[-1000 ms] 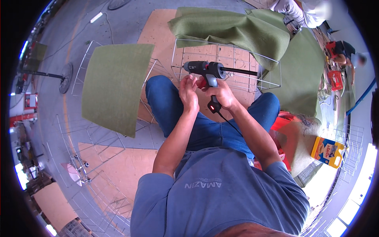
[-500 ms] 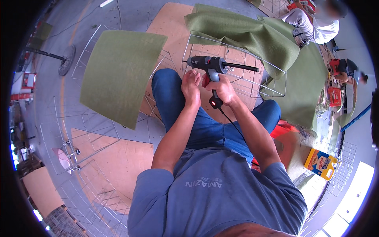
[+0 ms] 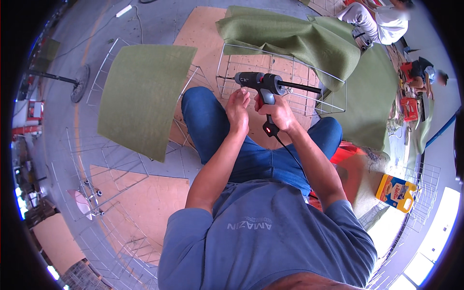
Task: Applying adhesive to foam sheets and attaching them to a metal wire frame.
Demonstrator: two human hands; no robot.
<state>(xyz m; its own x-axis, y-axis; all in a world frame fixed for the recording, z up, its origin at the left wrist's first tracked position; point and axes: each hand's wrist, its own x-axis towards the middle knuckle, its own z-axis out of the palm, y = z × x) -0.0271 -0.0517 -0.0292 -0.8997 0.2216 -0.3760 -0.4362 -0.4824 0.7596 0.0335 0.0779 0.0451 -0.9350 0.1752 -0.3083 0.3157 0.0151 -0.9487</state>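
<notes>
My right hand (image 3: 279, 112) is wrapped round the grey handle of a black-and-grey hot glue gun (image 3: 251, 80), with the index finger at its red trigger. Its nozzle points left, and a black glue stick (image 3: 302, 87) sticks out of its back. A box with a red light hangs below the grip on a black cord. Just under the barrel, apart from it, my left hand (image 3: 238, 107) has its fingers bent together; whatever lies between them is hidden. Beyond both hands is a wire frame (image 3: 285, 54), partly overlapped by folded green fabric (image 3: 295, 36).
A green panel (image 3: 145, 92) covers a wire frame left of my knee. Bare wire frames (image 3: 104, 162) and brown board (image 3: 145, 195) lie at lower left. A yellow-and-blue package (image 3: 397, 193) is at right. Two people (image 3: 389, 26) sit at upper right.
The glue gun has shifted slightly right and down with my right hand. My left hand has moved a little right and stays below the barrel. The whole view has shifted slightly.
</notes>
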